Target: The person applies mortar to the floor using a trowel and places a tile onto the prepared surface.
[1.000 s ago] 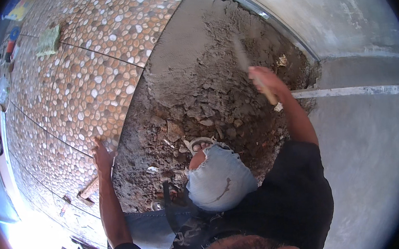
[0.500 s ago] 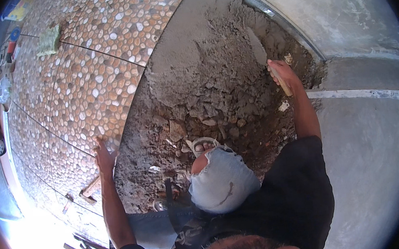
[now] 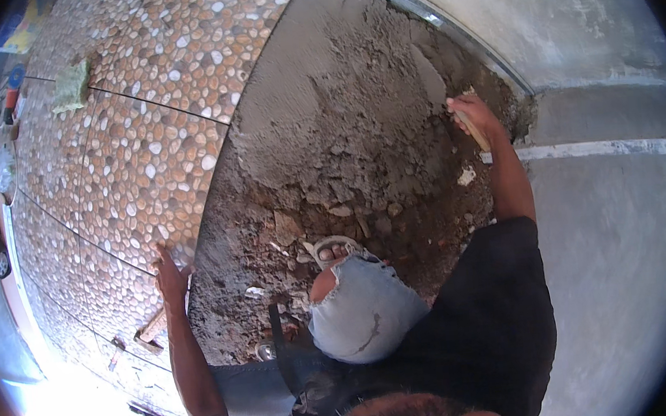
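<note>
At the upper right of the frame a trowel (image 3: 450,99) is held in the closed grip of the right hand (image 3: 474,113), blade on the mortar (image 3: 340,112). The left hand (image 3: 168,274), open and empty, is braced on the pebble tiles (image 3: 132,170) at lower left. The blade is best kept low and drawn evenly, so the bed is levelled with the tile edge.

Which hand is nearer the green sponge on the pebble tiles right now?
Left. The left hand rests flat on the pebble tiles, well below the green sponge. The right hand grips a trowel handle across the mortar bed, much farther away.
</note>
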A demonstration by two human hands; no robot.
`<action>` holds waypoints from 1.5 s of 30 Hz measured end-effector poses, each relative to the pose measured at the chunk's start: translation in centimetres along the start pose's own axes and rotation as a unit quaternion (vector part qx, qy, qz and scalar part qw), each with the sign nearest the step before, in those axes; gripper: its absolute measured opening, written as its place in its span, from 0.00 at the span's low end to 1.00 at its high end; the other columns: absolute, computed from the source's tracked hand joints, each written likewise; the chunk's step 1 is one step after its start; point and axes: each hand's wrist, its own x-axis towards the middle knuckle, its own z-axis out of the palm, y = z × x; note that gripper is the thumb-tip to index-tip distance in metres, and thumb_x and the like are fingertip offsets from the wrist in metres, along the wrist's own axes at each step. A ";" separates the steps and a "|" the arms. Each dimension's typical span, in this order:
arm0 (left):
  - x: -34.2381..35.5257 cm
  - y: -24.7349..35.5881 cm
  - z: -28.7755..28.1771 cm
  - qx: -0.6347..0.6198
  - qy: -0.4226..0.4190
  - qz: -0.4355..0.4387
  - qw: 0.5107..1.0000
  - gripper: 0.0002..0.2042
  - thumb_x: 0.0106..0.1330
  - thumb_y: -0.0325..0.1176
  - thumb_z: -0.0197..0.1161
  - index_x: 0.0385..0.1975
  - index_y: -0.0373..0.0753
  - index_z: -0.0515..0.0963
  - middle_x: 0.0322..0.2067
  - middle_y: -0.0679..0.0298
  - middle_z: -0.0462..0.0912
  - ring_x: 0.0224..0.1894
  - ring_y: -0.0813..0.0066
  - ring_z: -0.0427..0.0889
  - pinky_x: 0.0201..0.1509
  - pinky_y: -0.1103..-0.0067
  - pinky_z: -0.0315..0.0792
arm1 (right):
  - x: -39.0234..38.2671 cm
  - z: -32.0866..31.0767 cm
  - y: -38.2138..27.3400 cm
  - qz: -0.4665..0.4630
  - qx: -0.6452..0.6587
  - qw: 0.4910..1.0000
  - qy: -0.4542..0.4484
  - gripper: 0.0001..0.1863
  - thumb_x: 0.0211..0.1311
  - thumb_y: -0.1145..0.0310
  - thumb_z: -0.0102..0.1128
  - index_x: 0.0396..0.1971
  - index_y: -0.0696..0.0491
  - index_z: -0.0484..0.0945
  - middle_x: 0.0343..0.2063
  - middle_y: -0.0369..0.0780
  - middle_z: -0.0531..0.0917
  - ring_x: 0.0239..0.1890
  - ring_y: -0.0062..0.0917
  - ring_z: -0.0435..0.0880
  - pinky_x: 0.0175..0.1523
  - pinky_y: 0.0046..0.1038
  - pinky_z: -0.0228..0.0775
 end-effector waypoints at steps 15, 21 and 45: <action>-0.1 0.0 -0.3 0.010 -0.027 -0.013 1.000 0.52 0.47 0.35 0.71 0.67 0.38 0.39 0.53 0.31 0.64 0.53 0.38 0.70 0.54 0.61 0.66 | 0.6 12.2 -1.2 0.050 0.410 0.895 0.170 0.17 0.65 0.55 0.47 0.42 0.54 0.64 0.25 0.38 0.70 0.21 0.23 0.70 0.24 0.30 0.66; 0.2 0.2 -0.3 0.000 -0.022 -0.006 1.000 0.52 0.47 0.35 0.71 0.67 0.38 0.39 0.53 0.31 0.64 0.52 0.37 0.70 0.53 0.61 0.67 | 8.7 10.8 -6.3 0.000 0.340 0.938 0.069 0.20 0.65 0.59 0.46 0.49 0.57 0.61 0.27 0.41 0.72 0.22 0.31 0.73 0.28 0.37 0.70; 0.1 -0.5 0.3 0.004 -0.002 0.002 1.000 0.52 0.47 0.39 0.72 0.67 0.39 0.38 0.53 0.28 0.61 0.50 0.37 0.72 0.51 0.61 0.69 | 7.0 3.7 -7.2 -0.132 -0.606 0.783 0.042 0.18 0.56 0.66 0.45 0.40 0.63 0.74 0.37 0.56 0.78 0.38 0.48 0.79 0.43 0.42 0.70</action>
